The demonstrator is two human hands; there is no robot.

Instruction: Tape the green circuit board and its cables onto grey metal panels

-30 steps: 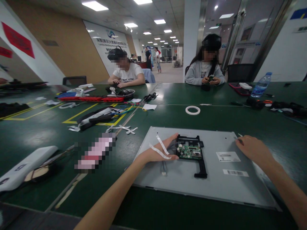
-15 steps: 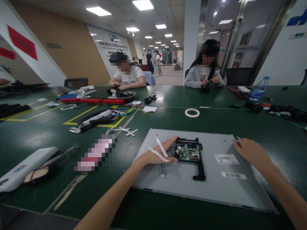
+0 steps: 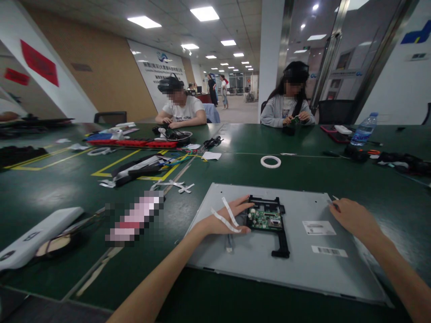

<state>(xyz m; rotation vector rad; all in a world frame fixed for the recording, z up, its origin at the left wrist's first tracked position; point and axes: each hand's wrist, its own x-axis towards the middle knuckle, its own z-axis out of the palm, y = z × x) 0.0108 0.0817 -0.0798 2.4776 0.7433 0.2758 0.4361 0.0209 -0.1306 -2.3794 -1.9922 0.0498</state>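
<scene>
A grey metal panel [image 3: 262,255] lies flat on the green table [image 3: 67,188] in front of me. A black plastic bracket [image 3: 281,237] with a green circuit board [image 3: 266,219] sits on the panel's middle. My left hand [image 3: 226,217] rests on the panel, fingers stretched out and touching the left side of the board; two white tape strips are stuck across the back of that hand. My right hand [image 3: 353,217] lies at the panel's far right corner, fingers closed over a small thin thing that I cannot make out. Two white labels [image 3: 318,227] are stuck on the panel between the hands.
A white tape ring [image 3: 270,161] lies beyond the panel. Tape strips [image 3: 175,185], cables and a red bar [image 3: 134,143] lie at left. A white device [image 3: 37,235] sits near left. A water bottle [image 3: 363,128] and tools stand at right. Two seated people work across the table.
The view has tilted up a little, so everything sits lower in the picture. Both hands stay in the same places on the panel.
</scene>
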